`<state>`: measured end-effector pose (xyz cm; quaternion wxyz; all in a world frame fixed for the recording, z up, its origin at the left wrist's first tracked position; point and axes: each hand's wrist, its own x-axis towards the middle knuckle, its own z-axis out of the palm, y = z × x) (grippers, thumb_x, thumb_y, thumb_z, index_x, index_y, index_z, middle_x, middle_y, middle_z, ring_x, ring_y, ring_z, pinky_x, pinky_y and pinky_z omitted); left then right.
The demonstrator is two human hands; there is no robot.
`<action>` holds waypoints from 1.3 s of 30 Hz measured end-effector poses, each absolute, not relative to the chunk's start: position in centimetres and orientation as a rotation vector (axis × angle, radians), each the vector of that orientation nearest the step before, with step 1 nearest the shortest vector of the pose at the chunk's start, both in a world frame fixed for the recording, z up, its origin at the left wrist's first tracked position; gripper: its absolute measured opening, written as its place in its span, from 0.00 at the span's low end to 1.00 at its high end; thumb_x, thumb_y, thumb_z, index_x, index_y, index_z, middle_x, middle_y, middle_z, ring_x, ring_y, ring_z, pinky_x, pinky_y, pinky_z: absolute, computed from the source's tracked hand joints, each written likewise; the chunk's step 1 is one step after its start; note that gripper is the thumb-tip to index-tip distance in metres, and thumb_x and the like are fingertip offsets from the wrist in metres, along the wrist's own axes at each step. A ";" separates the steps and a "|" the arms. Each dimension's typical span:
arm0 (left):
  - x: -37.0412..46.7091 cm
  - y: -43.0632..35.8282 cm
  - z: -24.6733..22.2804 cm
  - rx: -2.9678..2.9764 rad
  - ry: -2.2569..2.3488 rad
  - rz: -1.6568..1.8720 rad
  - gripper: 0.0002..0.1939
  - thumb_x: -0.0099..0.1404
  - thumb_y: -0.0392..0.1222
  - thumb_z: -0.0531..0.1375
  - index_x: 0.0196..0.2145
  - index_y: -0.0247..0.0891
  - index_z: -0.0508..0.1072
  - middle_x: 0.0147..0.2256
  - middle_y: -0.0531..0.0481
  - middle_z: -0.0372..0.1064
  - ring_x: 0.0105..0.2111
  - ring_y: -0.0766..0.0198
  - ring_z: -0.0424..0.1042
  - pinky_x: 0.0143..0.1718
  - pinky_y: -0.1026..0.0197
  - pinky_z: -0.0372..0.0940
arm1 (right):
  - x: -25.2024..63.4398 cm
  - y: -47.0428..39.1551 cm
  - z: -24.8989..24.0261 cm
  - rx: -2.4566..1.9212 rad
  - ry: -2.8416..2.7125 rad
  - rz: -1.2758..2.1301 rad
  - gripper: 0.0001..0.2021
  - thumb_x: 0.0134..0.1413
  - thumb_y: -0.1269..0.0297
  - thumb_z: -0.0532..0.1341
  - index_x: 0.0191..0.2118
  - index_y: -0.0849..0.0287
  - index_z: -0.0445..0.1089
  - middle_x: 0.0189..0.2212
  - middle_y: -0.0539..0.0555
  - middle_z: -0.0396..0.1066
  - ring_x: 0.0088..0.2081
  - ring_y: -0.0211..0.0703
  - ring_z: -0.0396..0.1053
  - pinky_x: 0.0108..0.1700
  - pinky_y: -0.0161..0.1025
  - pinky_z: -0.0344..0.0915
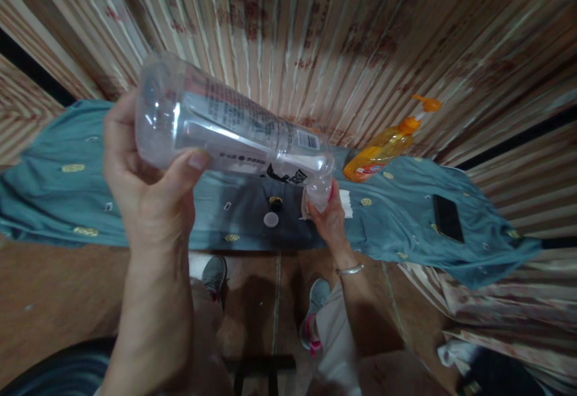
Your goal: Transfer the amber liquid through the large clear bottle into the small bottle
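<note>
A large clear plastic bottle [234, 125] with printed text and a barcode lies tilted across the view, its base up at the left and its neck lower at the right. My left hand [151, 179] is wrapped round the base end, thumb along the near side. My right hand [331, 216] is closed at the mouth end, round a small clear container [319, 194]; its outline is partly hidden by fingers and the bottle. Below the bottle, a black cap [276, 204] and a round whitish lid [271, 220] rest on the cloth.
A teal patterned cloth [243, 228] covers the narrow table. White tissue [345, 204] lies behind my right hand. An orange pump bottle [383, 152] stands at the back right, and a black phone [448, 219] lies farther right. A pleated curtain [279, 41] hangs behind.
</note>
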<state>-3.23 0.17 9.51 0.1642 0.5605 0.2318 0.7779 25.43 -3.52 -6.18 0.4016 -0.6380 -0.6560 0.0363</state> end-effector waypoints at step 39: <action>-3.0 0.4 9.9 1.601 0.731 2.204 0.42 0.38 0.70 0.71 0.47 0.45 0.74 0.48 0.50 0.69 0.53 0.50 0.72 0.63 0.40 0.62 | 25.5 -3.5 -6.3 -1.600 -1.602 0.125 0.42 0.58 0.54 0.62 0.72 0.60 0.45 0.67 0.68 0.61 0.66 0.57 0.63 0.64 0.59 0.65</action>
